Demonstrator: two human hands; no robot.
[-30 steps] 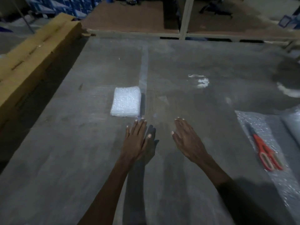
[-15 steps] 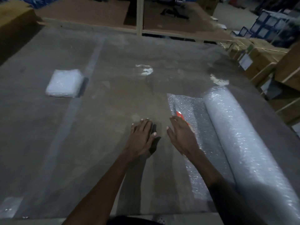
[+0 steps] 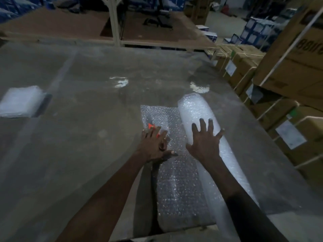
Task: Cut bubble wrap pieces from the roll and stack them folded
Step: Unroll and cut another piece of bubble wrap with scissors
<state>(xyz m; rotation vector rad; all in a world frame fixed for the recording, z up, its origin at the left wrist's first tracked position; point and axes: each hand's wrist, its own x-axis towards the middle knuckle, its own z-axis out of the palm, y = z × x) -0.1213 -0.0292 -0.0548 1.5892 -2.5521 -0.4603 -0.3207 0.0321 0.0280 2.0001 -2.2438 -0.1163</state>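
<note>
A long roll of bubble wrap (image 3: 197,109) lies on the grey table (image 3: 87,145) at the right, with an unrolled flap (image 3: 176,180) spread flat to its left. My right hand (image 3: 205,143) rests on the roll with its fingers spread and straight. My left hand (image 3: 153,145) lies flat on the flap's left edge, over the orange-handled scissors (image 3: 151,126), whose handles are mostly hidden under it. A folded stack of bubble wrap pieces (image 3: 20,102) sits at the far left of the table.
Strapped cardboard boxes (image 3: 288,95) stand close along the table's right edge. A brown bench (image 3: 70,27) with a white post (image 3: 114,20) runs behind the table. White smears (image 3: 120,82) mark the middle of the table top.
The view has swung right, so the folded stack has slid to the left edge. My right hand moved from the scissors onto the roll, and my left hand moved right onto the scissors and flap.
</note>
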